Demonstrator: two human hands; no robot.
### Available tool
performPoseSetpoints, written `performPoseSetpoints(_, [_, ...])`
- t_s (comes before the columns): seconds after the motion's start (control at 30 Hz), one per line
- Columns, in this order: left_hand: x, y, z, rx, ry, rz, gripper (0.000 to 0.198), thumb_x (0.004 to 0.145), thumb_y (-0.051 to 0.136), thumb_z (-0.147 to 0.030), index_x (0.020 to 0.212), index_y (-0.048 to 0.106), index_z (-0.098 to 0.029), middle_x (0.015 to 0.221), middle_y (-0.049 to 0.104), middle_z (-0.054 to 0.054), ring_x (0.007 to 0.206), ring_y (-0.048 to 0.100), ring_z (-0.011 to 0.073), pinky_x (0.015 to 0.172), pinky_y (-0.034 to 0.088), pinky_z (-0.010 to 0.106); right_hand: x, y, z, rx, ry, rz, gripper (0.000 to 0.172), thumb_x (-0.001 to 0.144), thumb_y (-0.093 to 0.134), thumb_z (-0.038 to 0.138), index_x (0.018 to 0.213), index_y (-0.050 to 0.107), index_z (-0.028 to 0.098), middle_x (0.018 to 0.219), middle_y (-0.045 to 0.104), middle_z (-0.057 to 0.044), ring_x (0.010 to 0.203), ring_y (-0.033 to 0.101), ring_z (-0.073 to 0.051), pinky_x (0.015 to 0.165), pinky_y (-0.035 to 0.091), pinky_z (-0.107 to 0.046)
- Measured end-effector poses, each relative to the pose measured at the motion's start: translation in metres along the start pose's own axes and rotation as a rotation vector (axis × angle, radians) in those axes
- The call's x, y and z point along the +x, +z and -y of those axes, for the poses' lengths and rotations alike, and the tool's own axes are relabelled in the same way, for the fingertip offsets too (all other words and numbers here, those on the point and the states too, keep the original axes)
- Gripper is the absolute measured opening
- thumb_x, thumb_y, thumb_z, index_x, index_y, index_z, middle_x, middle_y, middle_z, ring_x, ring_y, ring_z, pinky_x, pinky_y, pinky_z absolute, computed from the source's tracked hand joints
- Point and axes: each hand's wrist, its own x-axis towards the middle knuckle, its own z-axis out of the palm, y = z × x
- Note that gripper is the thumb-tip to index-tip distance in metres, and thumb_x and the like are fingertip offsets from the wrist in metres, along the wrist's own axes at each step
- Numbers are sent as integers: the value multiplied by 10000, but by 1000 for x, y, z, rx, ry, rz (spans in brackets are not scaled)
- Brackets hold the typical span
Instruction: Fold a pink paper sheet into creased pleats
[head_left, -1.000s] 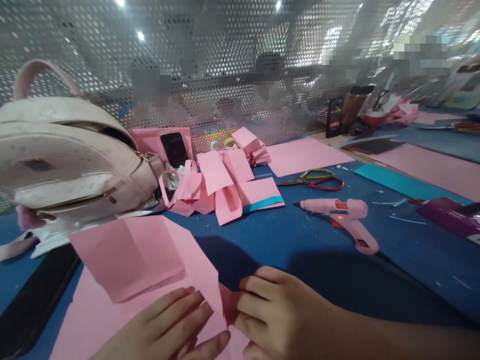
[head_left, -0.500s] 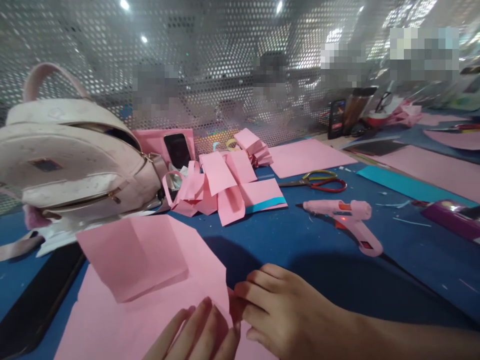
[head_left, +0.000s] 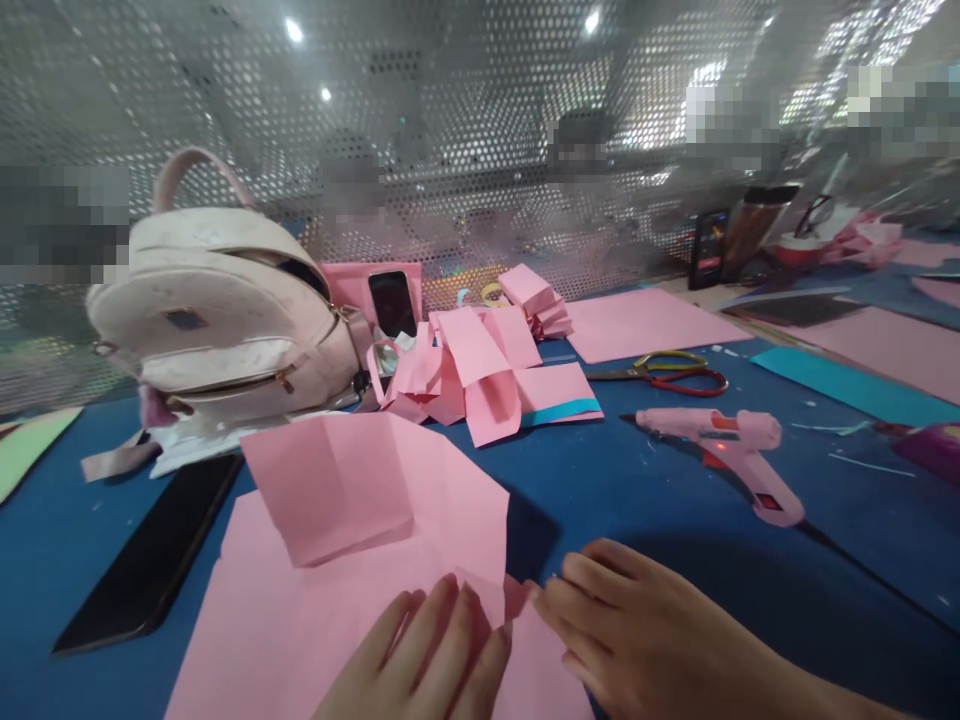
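Note:
A large sheet of pink paper [head_left: 360, 610], with creased flaps standing up along its far and right sides, lies in front of me. My left hand [head_left: 427, 655] rests over its right part, fingers bent down onto the paper by a fold; its thumb is hidden. Just to the right, my right hand [head_left: 637, 625] has its fingers curled together at the paper's right edge, pinching it close to the left fingertips. Beyond the right hand lies a pink hot glue gun [head_left: 720, 428] on its side, a small red light showing on it.
A white backpack [head_left: 225, 320] stands at the back left, a black phone [head_left: 154, 560] before it. Folded pink paper pieces [head_left: 472, 350] are heaped at the back middle. Scissors [head_left: 667, 372], a blue paper strip [head_left: 855, 385] and a purple object [head_left: 934, 450] lie to the right. A perforated metal panel [head_left: 465, 130] stands behind.
The view has swung left, so everything sits further right in the picture. My hands stay at the same edge of the pink paper, the right fingers a little further from the left.

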Motion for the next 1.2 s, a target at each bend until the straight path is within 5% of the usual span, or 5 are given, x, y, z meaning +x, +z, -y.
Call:
performPoseSetpoints(0.3, [7,-3,3,-26,27,-65,396,1075,294,-241,1171,676,-202,1044,744,42,995,655,258,842,413,399,-7,0,1,-43,-43,48,93,876,574,233,888,658,195,896,656,-43,786,492,-229,718,347,-423])
performPoseSetpoints(0.43, [9,-11,7,-46,46,15,383,1064,303,-264,1211,650,-194,1101,731,52,1029,634,261,856,394,389,13,10,-8,0,-34,93,73,838,631,156,790,612,207,746,613,-15,685,456,-207,595,272,-379])
performPoseSetpoints(0.73, [9,-18,9,-132,86,132,377,962,450,-139,1320,564,-108,1155,672,119,1065,603,309,835,448,406,39,13,-10,30,-84,169,101,885,590,154,858,686,167,905,706,-77,858,559,-250,709,375,-384])
performPoseSetpoints(0.97, [11,-29,15,-246,83,273,351,957,480,-104,1300,528,-158,1181,640,132,967,635,296,783,522,418,24,-1,-4,144,154,135,227,967,578,374,906,688,186,1010,660,-95,903,570,-257,742,426,-377])
performPoseSetpoints(1.2, [14,-31,35,-501,-91,133,228,1004,437,-173,1220,510,-176,1072,690,100,915,673,229,774,549,340,33,3,-5,158,275,109,183,960,582,285,883,711,183,945,678,-81,899,603,-245,738,421,-338])
